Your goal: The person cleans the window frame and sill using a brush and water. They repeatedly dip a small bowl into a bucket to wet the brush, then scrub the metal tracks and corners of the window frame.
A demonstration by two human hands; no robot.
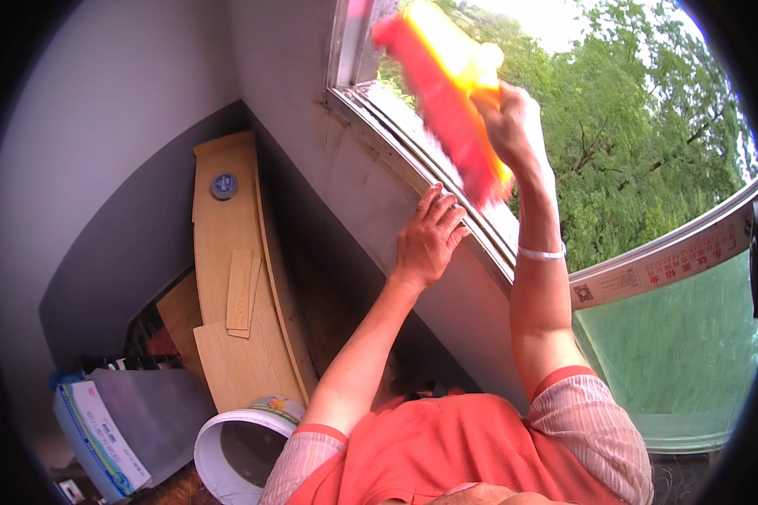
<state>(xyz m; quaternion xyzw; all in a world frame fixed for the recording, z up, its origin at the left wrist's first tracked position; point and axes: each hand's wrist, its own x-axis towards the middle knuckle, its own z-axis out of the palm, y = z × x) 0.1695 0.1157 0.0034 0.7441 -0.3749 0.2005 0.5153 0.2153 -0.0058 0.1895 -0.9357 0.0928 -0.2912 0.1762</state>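
Note:
My right hand holds a window washer by its bright yellow handle. The washer's long red fabric pad is blurred and overexposed, so its details are unclear. It is in the window opening, above the bottom track. My left hand rests with its fingertips on the inner edge of the metal window frame, below the pad's lower end. Nothing is in that hand, and its fingers are slightly apart. Dirty marks show on the wall under the frame.
A green-tinted glass pane stands at right, its frame bearing a printed strip. To the left, a wooden board carries loose wood strips and a tape roll. A white bucket and a printed package are at lower left.

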